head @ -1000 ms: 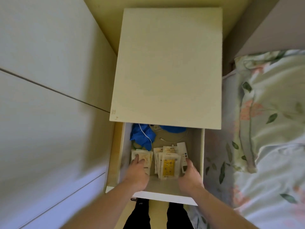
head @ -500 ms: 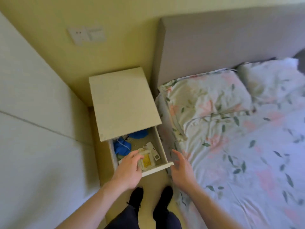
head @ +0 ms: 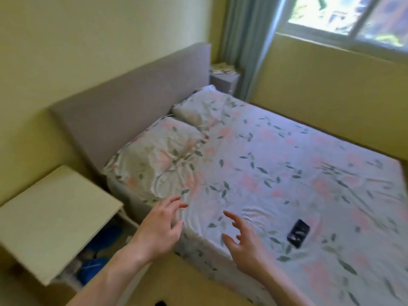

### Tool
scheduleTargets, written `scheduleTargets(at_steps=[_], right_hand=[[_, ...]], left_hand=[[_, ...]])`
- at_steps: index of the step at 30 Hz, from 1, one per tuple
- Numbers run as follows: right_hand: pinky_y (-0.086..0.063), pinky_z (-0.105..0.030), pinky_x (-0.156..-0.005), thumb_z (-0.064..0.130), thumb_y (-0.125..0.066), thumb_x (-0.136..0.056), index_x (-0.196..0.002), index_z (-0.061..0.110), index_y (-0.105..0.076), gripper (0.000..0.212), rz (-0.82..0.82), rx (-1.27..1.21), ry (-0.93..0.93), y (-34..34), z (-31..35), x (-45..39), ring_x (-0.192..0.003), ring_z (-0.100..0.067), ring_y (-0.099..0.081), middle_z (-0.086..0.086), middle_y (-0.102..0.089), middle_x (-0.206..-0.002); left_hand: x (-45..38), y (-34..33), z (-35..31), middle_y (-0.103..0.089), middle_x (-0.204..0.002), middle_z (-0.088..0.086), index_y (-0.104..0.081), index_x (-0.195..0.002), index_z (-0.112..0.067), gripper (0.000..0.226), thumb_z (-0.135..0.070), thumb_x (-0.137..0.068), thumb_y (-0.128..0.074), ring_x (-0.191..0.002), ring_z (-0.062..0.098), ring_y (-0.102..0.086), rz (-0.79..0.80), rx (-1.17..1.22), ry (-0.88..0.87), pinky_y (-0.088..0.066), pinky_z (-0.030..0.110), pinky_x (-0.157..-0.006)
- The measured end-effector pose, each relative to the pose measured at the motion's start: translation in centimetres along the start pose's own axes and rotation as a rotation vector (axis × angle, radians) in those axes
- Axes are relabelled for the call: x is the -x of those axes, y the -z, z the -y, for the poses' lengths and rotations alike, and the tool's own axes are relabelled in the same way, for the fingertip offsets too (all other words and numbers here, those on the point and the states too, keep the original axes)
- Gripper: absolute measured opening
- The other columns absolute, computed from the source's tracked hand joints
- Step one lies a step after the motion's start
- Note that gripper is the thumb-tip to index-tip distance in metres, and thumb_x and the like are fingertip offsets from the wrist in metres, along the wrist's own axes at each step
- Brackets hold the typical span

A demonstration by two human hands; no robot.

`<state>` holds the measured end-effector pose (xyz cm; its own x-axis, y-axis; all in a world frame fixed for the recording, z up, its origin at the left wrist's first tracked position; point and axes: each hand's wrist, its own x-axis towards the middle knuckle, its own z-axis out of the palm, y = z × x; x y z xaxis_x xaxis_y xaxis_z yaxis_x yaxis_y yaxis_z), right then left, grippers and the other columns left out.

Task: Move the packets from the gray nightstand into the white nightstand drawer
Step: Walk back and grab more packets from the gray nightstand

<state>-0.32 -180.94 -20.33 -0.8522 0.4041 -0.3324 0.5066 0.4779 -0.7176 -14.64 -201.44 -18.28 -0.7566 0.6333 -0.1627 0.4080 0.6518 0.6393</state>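
The white nightstand (head: 55,219) stands at the lower left with its drawer (head: 97,259) pulled out; blue cloth shows inside, and the packets in it are hidden behind my left arm. Far across the bed, the gray nightstand (head: 224,79) sits beside the headboard with pale packets (head: 220,68) lying on its top. My left hand (head: 159,228) and my right hand (head: 240,237) hover over the near corner of the bed, fingers spread and holding nothing.
A bed with a floral sheet (head: 276,173) and two pillows fills the middle between the two nightstands. A small dark object (head: 298,233) lies on the sheet right of my right hand. A gray headboard (head: 132,102), a curtain (head: 245,40) and a window are behind.
Both hands have left the drawer, letting go of the packets there, and now float over the bed corner. My view has swung up and right, from the drawer towards the gray nightstand.
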Motion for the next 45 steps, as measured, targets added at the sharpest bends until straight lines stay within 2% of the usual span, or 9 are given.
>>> scheduleTargets(at_steps=[3,7,16,21,25,28,36,43,45], right_hand=[[-0.038,-0.040,-0.118,0.035,-0.060,-0.098,-0.143,0.054,-0.039,0.053,-0.123,-0.036,-0.033,6.4,-4.5,5.0,-0.141,-0.003,-0.038,0.028,-0.037,-0.152],[-0.038,-0.030,-0.116,0.036,-0.061,-0.099,-0.142,0.055,-0.037,0.053,-0.224,-0.042,-0.092,14.5,-11.6,12.4,-0.130,0.003,-0.043,0.031,-0.040,-0.137],[-0.036,-0.038,-0.120,0.035,-0.065,-0.096,-0.145,0.046,-0.043,0.055,-0.409,-0.098,-0.160,28.0,-26.2,24.8,-0.142,-0.002,-0.039,0.027,-0.037,-0.152],[-0.036,-0.036,-0.120,0.035,-0.064,-0.097,-0.145,0.048,-0.042,0.054,-0.486,-0.127,-0.181,34.9,-32.3,27.7,-0.141,0.000,-0.037,0.029,-0.033,-0.152],[-0.034,-0.035,-0.121,0.033,-0.064,-0.097,-0.145,0.046,-0.043,0.054,-0.551,-0.120,-0.198,40.9,-37.4,28.3,-0.143,0.001,-0.035,0.033,-0.032,-0.149],[-0.034,-0.035,-0.121,0.034,-0.063,-0.098,-0.145,0.046,-0.044,0.053,-0.565,-0.132,-0.245,45.4,-41.3,29.1,-0.144,0.001,-0.033,0.030,-0.031,-0.154],[-0.035,-0.029,-0.117,0.030,-0.068,-0.096,-0.143,0.042,-0.047,0.054,-0.699,-0.163,-0.361,57.0,-51.7,34.6,-0.139,-0.001,-0.039,0.028,-0.035,-0.148],[-0.032,-0.026,-0.119,0.032,-0.066,-0.098,-0.143,0.043,-0.046,0.051,-0.743,-0.151,-0.342,68.0,-61.9,38.1,-0.137,0.003,-0.035,0.028,-0.032,-0.149],[-0.031,-0.024,-0.119,0.031,-0.067,-0.097,-0.144,0.043,-0.046,0.052,-0.725,-0.145,-0.302,71.1,-65.6,38.8,-0.137,0.003,-0.035,0.028,-0.032,-0.149]], left_hand=[[-0.5,-4.2,-8.1,-0.030,-0.158,-0.024,-0.051,-0.142,-0.039,0.041,-0.034,-0.101,-0.057,-0.149,0.003,-0.026,0.060,-0.032,-0.149,-0.024,0.029,-0.123],[0.2,-11.2,-18.2,-0.029,-0.157,-0.027,-0.050,-0.139,-0.044,0.040,-0.039,-0.100,-0.058,-0.148,0.003,-0.028,0.130,-0.037,-0.288,-0.028,0.031,-0.122],[3.6,-24.0,-36.2,-0.023,-0.160,-0.030,-0.046,-0.142,-0.047,0.043,-0.044,-0.101,-0.057,-0.146,0.003,-0.030,0.270,-0.165,-0.482,-0.028,0.031,-0.122],[1.2,-29.3,-43.8,-0.024,-0.161,-0.027,-0.046,-0.140,-0.048,0.039,-0.038,-0.103,-0.054,-0.148,0.007,-0.029,0.302,-0.221,-0.541,-0.026,0.033,-0.124],[-2.1,-34.7,-50.7,-0.023,-0.161,-0.026,-0.046,-0.141,-0.048,0.038,-0.037,-0.104,-0.053,-0.136,0.001,-0.036,0.319,-0.214,-0.596,-0.028,0.026,-0.118],[-4.3,-39.4,-56.0,-0.022,-0.163,-0.024,-0.044,-0.142,-0.049,0.040,-0.041,-0.103,-0.053,-0.146,0.008,-0.031,0.357,-0.219,-0.637,-0.028,0.036,-0.122],[-6.3,-50.1,-72.3,-0.021,-0.162,-0.026,-0.045,-0.140,-0.049,0.039,-0.038,-0.104,-0.052,-0.150,0.006,-0.026,0.463,-0.220,-0.822,-0.025,0.033,-0.124],[-6.2,-59.9,-85.1,-0.021,-0.160,-0.031,-0.044,-0.138,-0.052,0.038,-0.041,-0.102,-0.053,-0.146,0.003,-0.031,0.406,-0.214,-0.913,-0.038,0.034,-0.116],[-5.9,-63.0,-88.4,-0.022,-0.160,-0.030,-0.044,-0.138,-0.051,0.039,-0.041,-0.102,-0.053,-0.147,0.004,-0.030,0.378,-0.200,-0.902,-0.036,0.034,-0.118]])
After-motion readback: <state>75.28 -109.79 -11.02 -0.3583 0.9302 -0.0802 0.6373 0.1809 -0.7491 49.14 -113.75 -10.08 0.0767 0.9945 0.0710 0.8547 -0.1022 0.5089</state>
